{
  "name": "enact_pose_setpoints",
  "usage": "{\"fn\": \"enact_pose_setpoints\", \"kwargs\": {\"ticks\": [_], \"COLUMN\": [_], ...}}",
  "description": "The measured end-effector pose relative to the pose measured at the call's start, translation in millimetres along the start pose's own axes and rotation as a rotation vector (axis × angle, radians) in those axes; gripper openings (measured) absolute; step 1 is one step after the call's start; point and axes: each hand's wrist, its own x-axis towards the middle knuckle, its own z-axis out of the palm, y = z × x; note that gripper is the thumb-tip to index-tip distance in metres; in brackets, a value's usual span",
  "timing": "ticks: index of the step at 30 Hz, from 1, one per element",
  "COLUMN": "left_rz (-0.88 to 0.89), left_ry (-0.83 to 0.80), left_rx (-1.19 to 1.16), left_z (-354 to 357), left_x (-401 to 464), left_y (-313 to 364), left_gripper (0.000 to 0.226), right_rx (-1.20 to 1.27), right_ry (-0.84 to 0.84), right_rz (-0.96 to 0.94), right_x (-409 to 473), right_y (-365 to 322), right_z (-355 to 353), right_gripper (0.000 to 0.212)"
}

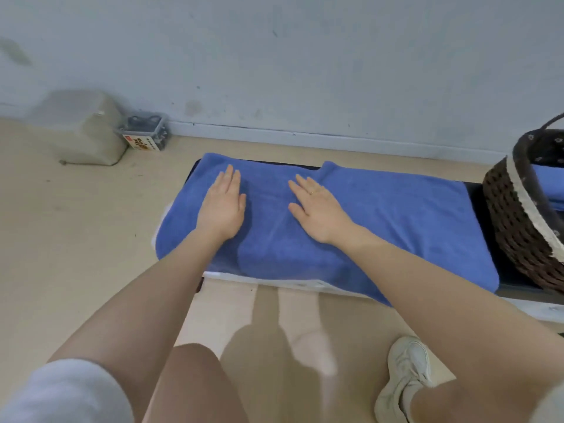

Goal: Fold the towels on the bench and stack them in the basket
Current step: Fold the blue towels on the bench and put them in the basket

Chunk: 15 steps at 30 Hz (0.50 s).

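A blue towel (pixel 396 227) lies spread along the low bench (pixel 479 206), covering most of its dark top. My left hand (pixel 222 206) rests flat on the towel's left part, fingers straight and together. My right hand (pixel 317 209) presses flat on the towel near its middle, fingers straight and pointing up-left. A dark wicker basket (pixel 512 221) with a pale rim stands on the bench's right end; blue folded cloth (pixel 549 184) shows inside it.
A white edge (pixel 274 280) shows under the towel along the bench's front. On the floor at the back left stand a grey block (pixel 82 129) and a small clear box (pixel 146 134) by the wall. My shoe (pixel 406 377) is on the floor below.
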Motion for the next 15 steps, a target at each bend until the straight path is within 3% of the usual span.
{"fn": "enact_pose_setpoints", "kwargs": {"ticks": [5,15], "left_rz": [-0.072,-0.143], "left_ry": [-0.147,-0.107], "left_rx": [0.124,0.142], "left_z": [1,7], "left_x": [52,86], "left_y": [-51,-77], "left_gripper": [0.059,0.059], "right_rx": [-0.203,-0.205], "right_ry": [-0.124,-0.209], "right_rz": [0.100,0.087], "right_x": [71,126], "right_y": [-16,-22], "right_z": [22,37], "right_gripper": [0.058,0.064]}}
